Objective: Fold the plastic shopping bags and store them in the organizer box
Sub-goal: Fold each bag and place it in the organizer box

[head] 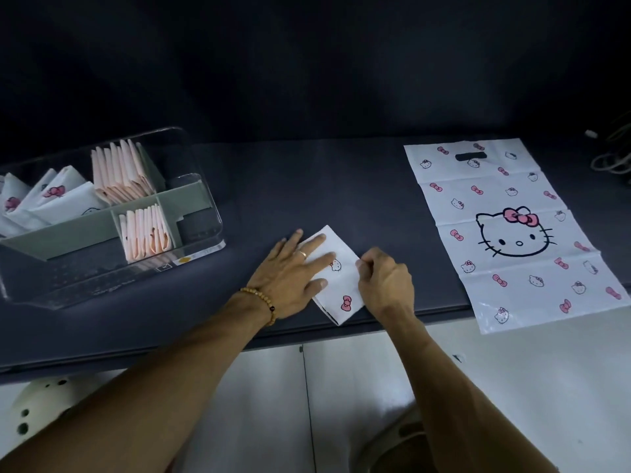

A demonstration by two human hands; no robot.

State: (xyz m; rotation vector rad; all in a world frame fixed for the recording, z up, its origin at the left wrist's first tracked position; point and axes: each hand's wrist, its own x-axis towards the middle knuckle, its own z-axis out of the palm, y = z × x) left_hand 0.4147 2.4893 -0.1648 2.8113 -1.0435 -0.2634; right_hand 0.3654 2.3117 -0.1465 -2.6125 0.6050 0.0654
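A white plastic bag with cat faces and pink bows, folded into a small packet (343, 285), lies near the front edge of the dark table. My left hand (290, 274) presses flat on its left half with straight fingers. My right hand (386, 278) pinches the packet's right edge with curled fingers. A second bag of the same print (512, 233) lies flat and unfolded at the right, its lower end hanging over the table edge. The clear organizer box (191, 254) with grey dividers stands at the left.
Inside the box stand several folded white bags (61, 199) and two stacks of folded pink bags (123, 172). Cables (611, 158) lie at the far right. A dark backdrop rises behind the table (307, 186). White floor lies below the table's front edge.
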